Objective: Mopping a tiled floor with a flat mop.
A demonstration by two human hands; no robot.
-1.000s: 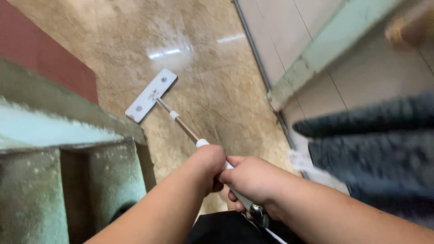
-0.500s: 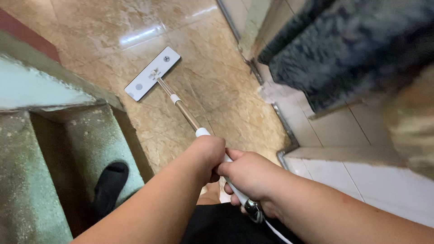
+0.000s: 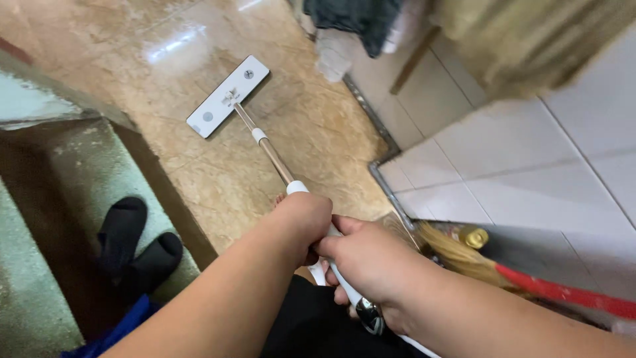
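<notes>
Surroundings: the floor [image 3: 318, 132] is glossy beige stone tile. Along its left edge runs a green speckled step [image 3: 79, 172], on which a pair of black slippers [image 3: 136, 248] lies side by side, touching. Along the right edge stands a white tiled wall [image 3: 530, 159]; a metal strip marks the joint between wall and floor. At the foot of this wall, near the lower right, a broom [image 3: 477, 262] with straw bristles and a red handle lies low against the tiles, with a small gold-coloured cap just beside the bristles. At the far edge of the floor, dark cloth [image 3: 354, 16] and a pale cloth hang or lie by the wall; the detail is blurred.

Obstructions: the floor around the mop plate is bare; the step edge is near its left end.

Mop: the flat white mop head [image 3: 227, 97] lies flat on the floor toward the far edge, set diagonally. The mop handle [image 3: 268, 151] rises from its middle toward the person.

Hands: the left hand [image 3: 301, 222] is clamped fully around the upper white section of the handle. The right hand [image 3: 364, 262] is clamped just behind it, touching the left, near the metal end of the handle.
</notes>
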